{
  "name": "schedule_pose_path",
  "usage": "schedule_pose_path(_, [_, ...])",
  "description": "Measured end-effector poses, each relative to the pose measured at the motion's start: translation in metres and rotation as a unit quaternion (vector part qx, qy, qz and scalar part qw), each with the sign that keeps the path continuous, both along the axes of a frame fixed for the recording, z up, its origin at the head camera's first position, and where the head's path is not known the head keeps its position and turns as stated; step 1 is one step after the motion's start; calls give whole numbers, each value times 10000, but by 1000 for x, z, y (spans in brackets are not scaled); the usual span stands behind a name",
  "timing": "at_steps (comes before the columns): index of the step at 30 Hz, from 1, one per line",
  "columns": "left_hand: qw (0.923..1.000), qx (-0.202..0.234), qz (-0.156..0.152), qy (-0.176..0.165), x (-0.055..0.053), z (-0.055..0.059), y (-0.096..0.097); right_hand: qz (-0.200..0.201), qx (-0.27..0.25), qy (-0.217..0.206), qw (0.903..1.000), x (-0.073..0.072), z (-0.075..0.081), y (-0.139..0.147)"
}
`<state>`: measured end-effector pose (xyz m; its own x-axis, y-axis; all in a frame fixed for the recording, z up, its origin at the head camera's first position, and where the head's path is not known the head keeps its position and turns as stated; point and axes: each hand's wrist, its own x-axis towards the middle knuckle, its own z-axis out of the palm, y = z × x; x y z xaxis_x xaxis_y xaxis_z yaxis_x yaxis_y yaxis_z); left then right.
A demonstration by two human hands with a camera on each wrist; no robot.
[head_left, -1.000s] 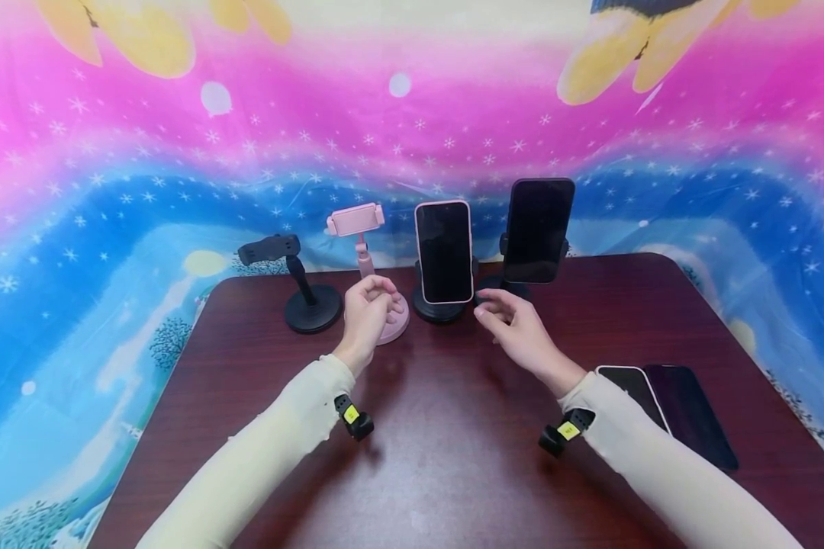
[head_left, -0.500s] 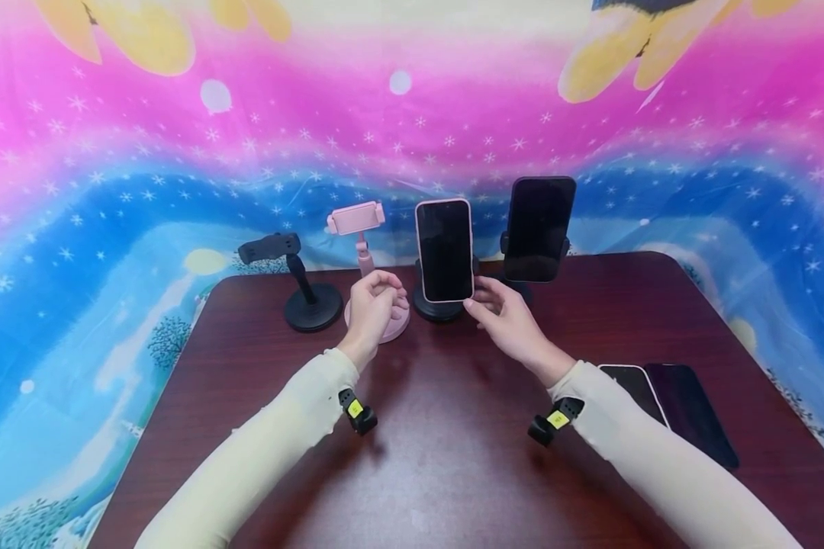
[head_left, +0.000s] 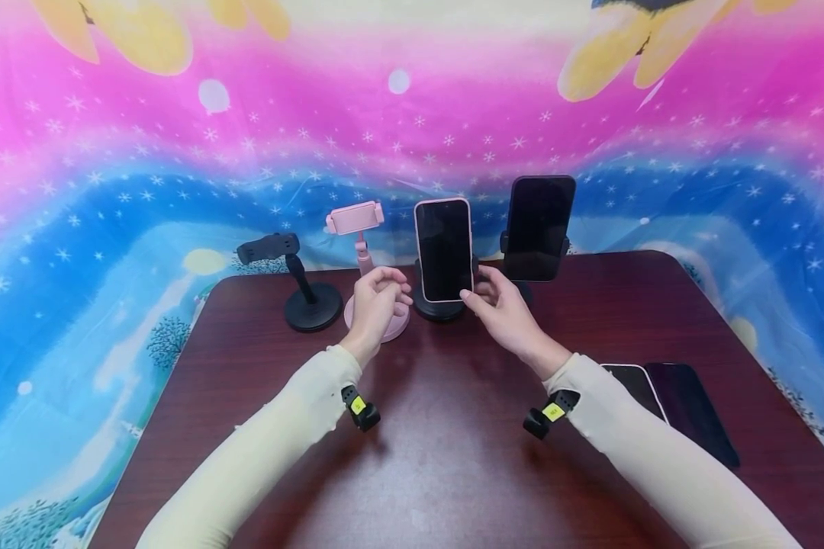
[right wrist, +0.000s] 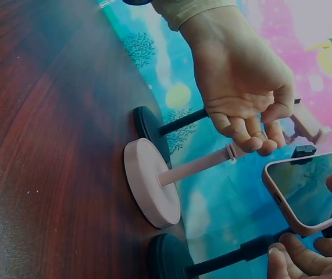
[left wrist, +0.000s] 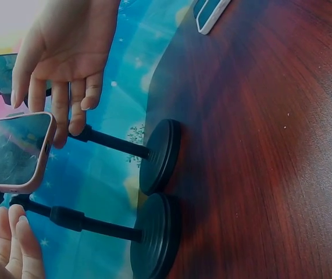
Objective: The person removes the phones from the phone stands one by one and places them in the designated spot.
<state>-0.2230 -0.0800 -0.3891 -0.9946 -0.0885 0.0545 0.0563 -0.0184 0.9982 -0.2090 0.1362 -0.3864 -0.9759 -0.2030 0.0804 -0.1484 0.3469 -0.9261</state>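
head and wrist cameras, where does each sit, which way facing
Head: on the head, facing forward and down at the glossy reddish-brown table; left hand, right hand, cream sleeves show.
Left wrist: worn there, facing the right palm; own fingers lower left.
Right wrist: worn there, facing the left palm; own fingers lower right.
Both wrist views share the rectangular pink-framed phone.

Loud backdrop (head_left: 453, 114) up top, pink fading into blue with white snowflakes. Shiny dark red table (head_left: 432, 473) across the bottom. Black stand (head_left: 302, 284) left of center, black phone (head_left: 541, 229) propped up right of center, white-edged phone (head_left: 638, 385) and dark phone (head_left: 693, 412) lying flat, lower right.
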Motion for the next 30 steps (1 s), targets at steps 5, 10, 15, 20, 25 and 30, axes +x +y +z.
schedule_pose_path(5, [10000, 40, -34, -21, -1, 2, 2, -29, -97, -6, 9999, -3, 2, -2])
schedule_pose_path(10, [9999, 92, -83, -52, -1, 4, 4, -66, -151, -125, 9998, -5, 7, -3])
schedule_pose_path(15, [9997, 198, -125, -120, -2, 6, 7, -7, -332, -190, 9993, -7, 11, -5])
schedule_pose_path(20, [9995, 243, -177, -100, -2, 7, 8, -2, -378, -247, 9990, -9, 11, -9])
schedule_pose_path(25, [9993, 278, -216, -132, -3, 8, 10, 15, -439, -308, 9986, -9, 12, -12])
schedule_pose_path(30, [9990, 360, -238, -140, -4, 8, 11, 0, -561, -337, 9979, -10, 12, -14])
